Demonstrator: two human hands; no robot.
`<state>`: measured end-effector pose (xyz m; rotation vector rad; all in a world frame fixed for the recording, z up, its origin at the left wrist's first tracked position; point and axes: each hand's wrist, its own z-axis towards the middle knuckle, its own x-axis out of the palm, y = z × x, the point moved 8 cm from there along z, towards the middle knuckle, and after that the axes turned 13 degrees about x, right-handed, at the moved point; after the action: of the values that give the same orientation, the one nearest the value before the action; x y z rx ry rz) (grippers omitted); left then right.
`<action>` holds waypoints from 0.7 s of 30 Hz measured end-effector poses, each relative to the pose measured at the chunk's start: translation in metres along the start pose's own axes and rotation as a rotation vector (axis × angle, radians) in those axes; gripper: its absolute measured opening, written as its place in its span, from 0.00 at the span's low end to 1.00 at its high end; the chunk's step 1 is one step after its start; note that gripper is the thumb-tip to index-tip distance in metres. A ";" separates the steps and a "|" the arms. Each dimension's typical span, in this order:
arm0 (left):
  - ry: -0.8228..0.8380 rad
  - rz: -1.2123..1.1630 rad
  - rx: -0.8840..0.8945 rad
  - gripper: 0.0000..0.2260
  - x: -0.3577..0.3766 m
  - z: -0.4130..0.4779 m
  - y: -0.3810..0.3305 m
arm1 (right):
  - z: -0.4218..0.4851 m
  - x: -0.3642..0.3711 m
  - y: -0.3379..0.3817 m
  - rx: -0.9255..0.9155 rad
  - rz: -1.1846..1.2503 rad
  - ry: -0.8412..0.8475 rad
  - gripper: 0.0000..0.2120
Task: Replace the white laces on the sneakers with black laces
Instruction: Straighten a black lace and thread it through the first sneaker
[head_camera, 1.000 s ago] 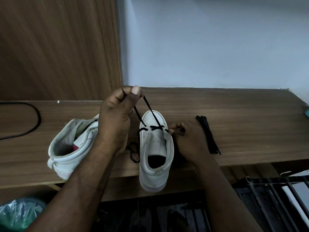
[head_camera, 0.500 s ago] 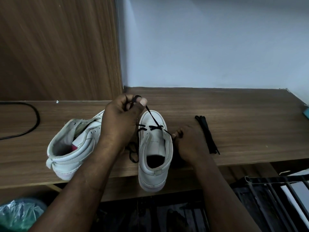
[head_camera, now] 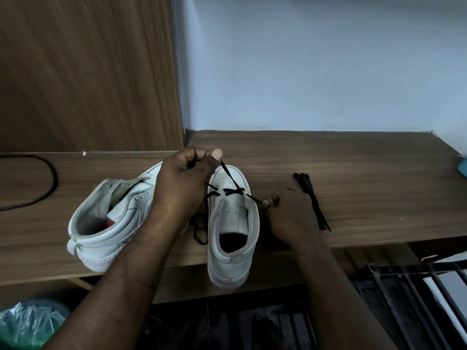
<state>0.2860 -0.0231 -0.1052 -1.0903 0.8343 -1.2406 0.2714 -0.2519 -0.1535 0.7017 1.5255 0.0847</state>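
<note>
Two white high-top sneakers stand on a wooden table [head_camera: 353,160]. The right sneaker [head_camera: 232,243] points away from me, its heel over the front edge. A black lace [head_camera: 228,174] runs through its lower eyelets. My left hand [head_camera: 184,183] pinches one end of this lace above the toe. My right hand [head_camera: 290,210] pinches the other end just right of the shoe. Slack lace loops on the table between the shoes. The left sneaker [head_camera: 111,223] is tilted, with no lace visible on it. A bundled spare black lace [head_camera: 312,200] lies right of my right hand.
A black cable [head_camera: 48,178] curves over the table's far left. Wood panelling rises behind the left part, a pale wall behind the right. A teal object [head_camera: 463,170] shows at the right edge. Below the table are a green plastic bag [head_camera: 27,322] and a dark rack [head_camera: 409,299].
My left hand came down from its raised pull and shifted slightly right, still pinching the lace end. My right hand kept its pinch beside the shoe.
</note>
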 end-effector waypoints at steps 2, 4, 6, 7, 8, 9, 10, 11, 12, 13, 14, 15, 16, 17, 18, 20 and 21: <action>0.016 -0.001 -0.045 0.15 0.001 -0.002 0.006 | 0.001 -0.004 -0.009 0.055 0.013 -0.031 0.09; 0.028 -0.021 -0.061 0.17 0.004 -0.002 0.007 | 0.002 -0.009 -0.006 0.031 0.177 -0.040 0.07; 0.040 -0.028 -0.051 0.17 0.007 -0.001 0.004 | 0.000 -0.011 0.005 -0.016 0.353 0.014 0.03; 0.049 -0.029 -0.045 0.17 0.008 -0.001 0.004 | -0.001 -0.009 0.011 -0.044 0.395 0.051 0.03; 0.062 -0.028 -0.039 0.17 0.010 -0.002 0.004 | -0.002 -0.007 0.016 -0.077 0.400 0.075 0.02; 0.075 -0.023 -0.030 0.16 0.011 -0.002 0.005 | -0.004 -0.005 0.020 -0.112 0.382 0.083 0.01; 0.086 -0.011 -0.022 0.15 0.013 -0.003 0.006 | -0.005 -0.004 0.023 -0.141 0.358 0.078 0.03; 0.096 0.008 -0.016 0.14 0.013 -0.003 0.007 | -0.006 -0.004 0.023 -0.153 0.329 0.067 0.03; 0.105 0.036 -0.012 0.13 0.013 -0.004 0.008 | -0.005 -0.004 0.022 -0.148 0.285 0.053 0.04; 0.110 0.073 -0.011 0.13 0.013 -0.004 0.010 | -0.004 -0.004 0.018 -0.128 0.216 0.036 0.04; 0.114 0.115 -0.013 0.13 0.011 -0.005 0.014 | -0.002 -0.004 0.012 -0.087 0.140 0.025 0.05; 0.118 0.159 -0.017 0.11 0.010 -0.006 0.017 | -0.001 -0.003 0.003 -0.029 0.069 0.021 0.06; 0.123 0.206 -0.020 0.10 0.008 -0.006 0.020 | -0.001 -0.002 -0.004 0.019 0.035 0.025 0.06; 0.123 0.254 -0.022 0.10 0.006 -0.007 0.023 | -0.002 -0.002 -0.008 0.049 0.028 0.028 0.07; 0.118 0.293 -0.022 0.09 0.005 -0.007 0.024 | -0.001 -0.003 -0.010 0.055 0.050 0.019 0.06; 0.106 0.322 -0.025 0.09 0.004 -0.006 0.025 | 0.000 -0.008 -0.002 -0.006 0.169 0.003 0.02; 0.103 0.317 -0.028 0.09 0.004 -0.005 0.025 | -0.001 -0.010 0.005 -0.040 0.268 0.026 0.05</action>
<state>0.2896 -0.0286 -0.1306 -0.8807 1.0615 -1.0260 0.2716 -0.2525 -0.1428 0.8727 1.4432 0.3265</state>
